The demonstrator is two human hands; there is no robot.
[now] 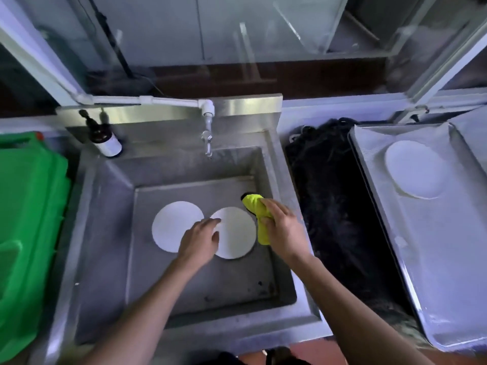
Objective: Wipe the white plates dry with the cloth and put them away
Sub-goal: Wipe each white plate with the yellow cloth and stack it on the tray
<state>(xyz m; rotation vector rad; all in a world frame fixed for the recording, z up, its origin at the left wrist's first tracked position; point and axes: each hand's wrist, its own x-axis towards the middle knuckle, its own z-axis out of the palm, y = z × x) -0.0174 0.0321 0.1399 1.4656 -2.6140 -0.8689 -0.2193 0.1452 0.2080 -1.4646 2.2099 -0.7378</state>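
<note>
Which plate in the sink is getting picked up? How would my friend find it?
Look in the steel sink under the tap: two white plates lie flat on its floor. It is the right plate, which the left hand reaches onto, beside the yellow cloth. The left plate lies away from the cloth.

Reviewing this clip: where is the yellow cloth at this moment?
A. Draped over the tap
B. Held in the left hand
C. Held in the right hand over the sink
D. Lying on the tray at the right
C: the right hand grips the yellow cloth above the sink, beside the nearer white plate, while the left hand reaches onto that plate.
</note>
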